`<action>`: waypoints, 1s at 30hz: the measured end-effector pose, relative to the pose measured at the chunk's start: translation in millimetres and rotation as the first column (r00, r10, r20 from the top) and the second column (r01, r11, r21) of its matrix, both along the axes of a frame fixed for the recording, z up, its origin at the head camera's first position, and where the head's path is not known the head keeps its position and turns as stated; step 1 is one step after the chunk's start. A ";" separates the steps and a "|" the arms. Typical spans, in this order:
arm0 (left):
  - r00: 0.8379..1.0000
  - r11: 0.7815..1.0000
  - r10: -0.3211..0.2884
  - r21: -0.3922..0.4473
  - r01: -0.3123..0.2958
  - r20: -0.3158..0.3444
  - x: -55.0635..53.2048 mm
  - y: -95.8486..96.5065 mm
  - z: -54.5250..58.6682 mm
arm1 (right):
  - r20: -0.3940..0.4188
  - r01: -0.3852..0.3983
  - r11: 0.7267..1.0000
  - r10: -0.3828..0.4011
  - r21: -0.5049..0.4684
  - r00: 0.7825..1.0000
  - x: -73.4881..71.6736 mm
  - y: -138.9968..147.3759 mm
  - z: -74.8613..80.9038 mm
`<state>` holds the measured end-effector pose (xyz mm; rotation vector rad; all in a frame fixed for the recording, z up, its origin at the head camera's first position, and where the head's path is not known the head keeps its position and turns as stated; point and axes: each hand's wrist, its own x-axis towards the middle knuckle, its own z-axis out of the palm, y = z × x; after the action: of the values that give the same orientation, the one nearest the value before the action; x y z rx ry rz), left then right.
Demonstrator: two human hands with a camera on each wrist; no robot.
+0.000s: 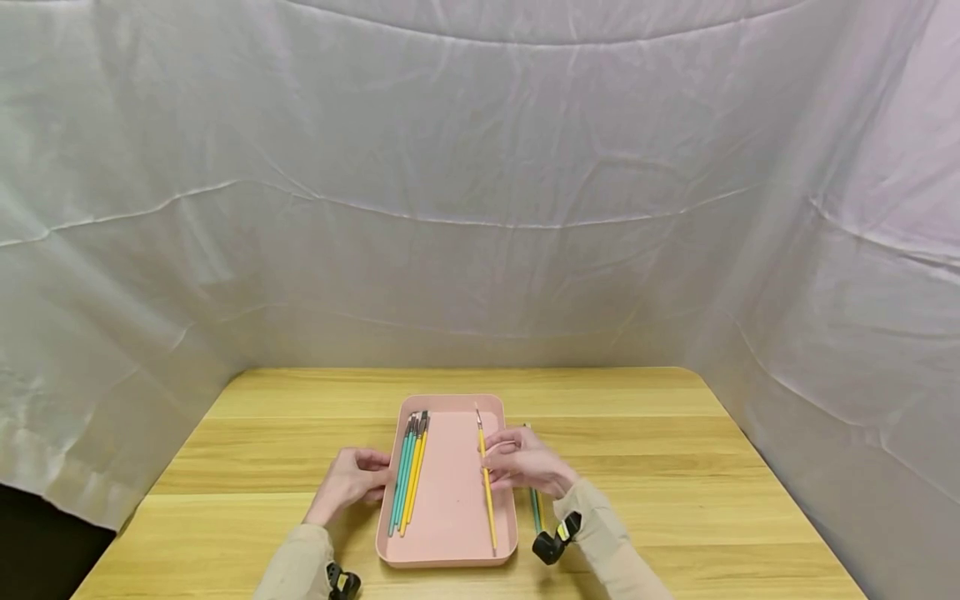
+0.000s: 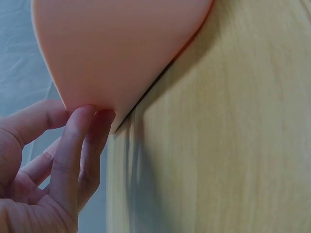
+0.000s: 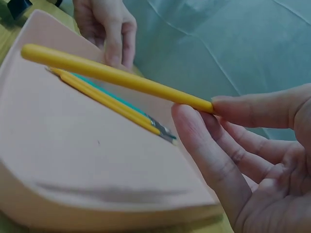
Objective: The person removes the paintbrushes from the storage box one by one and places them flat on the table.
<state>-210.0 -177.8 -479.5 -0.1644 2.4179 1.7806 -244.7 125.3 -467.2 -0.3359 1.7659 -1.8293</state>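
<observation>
My right hand (image 1: 528, 462) pinches a yellow-handled paintbrush (image 1: 490, 504) between thumb and fingertips, over the right side of a pink tray (image 1: 457, 546). The brush's bristles point to the far end and its handle slants towards me. In the right wrist view the handle (image 3: 112, 74) stands out from the fingertips above the tray floor. Along the tray's left side lie several paintbrushes, some with teal handles (image 1: 397, 492) and some with yellow handles (image 1: 414, 483). At the left wall, my left hand (image 1: 351, 481) grips the tray's rim with its fingertips.
Right of the tray, more paintbrushes (image 1: 535, 504) with teal and yellow handles lie on the wooden table (image 1: 645, 492), partly hidden by my right hand and wrist. Grey-white cloth (image 1: 480, 275) hangs behind the table and on both sides.
</observation>
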 end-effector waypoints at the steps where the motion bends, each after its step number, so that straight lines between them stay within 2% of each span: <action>1: 1.000 1.000 0.005 0.002 -0.005 0.003 -0.1 0.1 0.1 | -0.003 -0.001 1.000 0.001 0.005 1.000 -0.2 3.5 -1.0; 14: 1.000 1.000 0.025 -0.001 -0.025 0.015 -0.7 1.2 0.2 | 0.006 -0.026 0.999 0.027 -0.045 1.000 -5.7 42.6 -5.8; 22: 1.000 1.000 0.015 -0.015 -0.015 0.011 -1.1 1.5 -0.6 | 0.013 0.023 1.000 -0.023 0.006 1.000 -6.7 60.3 -11.3; 30: 1.000 1.000 0.015 -0.008 -0.015 0.004 -0.3 0.5 -1.0 | -0.017 0.055 0.996 -0.054 0.074 0.998 -9.6 73.4 -18.0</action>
<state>-210.3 -177.3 -480.5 -0.1871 2.4278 1.7749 -254.4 198.7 -485.2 -0.2759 1.8649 -1.7977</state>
